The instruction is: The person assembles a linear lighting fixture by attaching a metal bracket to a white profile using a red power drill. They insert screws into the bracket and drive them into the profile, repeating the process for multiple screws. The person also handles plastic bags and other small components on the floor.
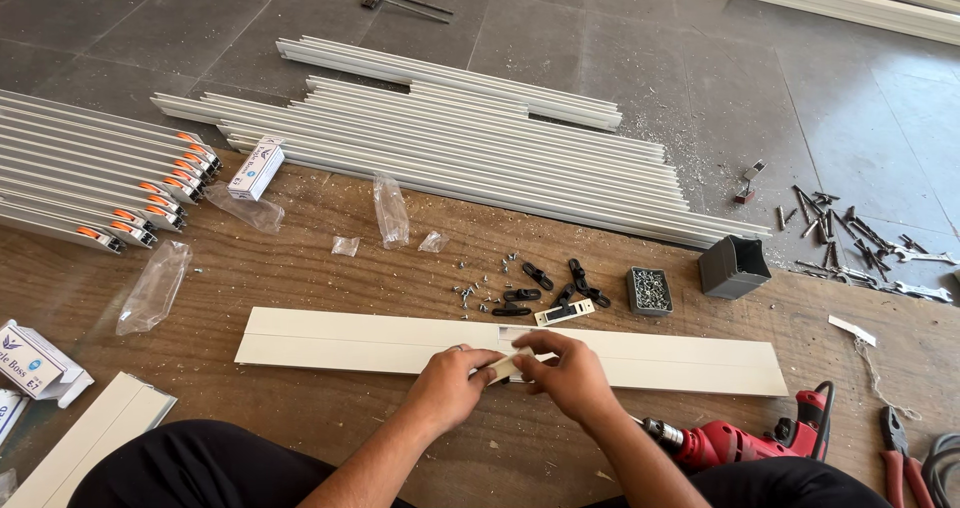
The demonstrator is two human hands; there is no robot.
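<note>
Small pale fitting [504, 369], mostly hidden, pinched by both hands' fingers [478, 370], apparently over white panel [350, 340]

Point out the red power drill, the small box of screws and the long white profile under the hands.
red power drill [735, 441], head view, on its red body.
small box of screws [649, 291], head view, on the screws inside.
long white profile [350, 340], head view, bare left stretch.

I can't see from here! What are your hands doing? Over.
Left hand and right hand pinch a small white piece on the long white panel. Red drill beside. Nothing blocking.
</note>
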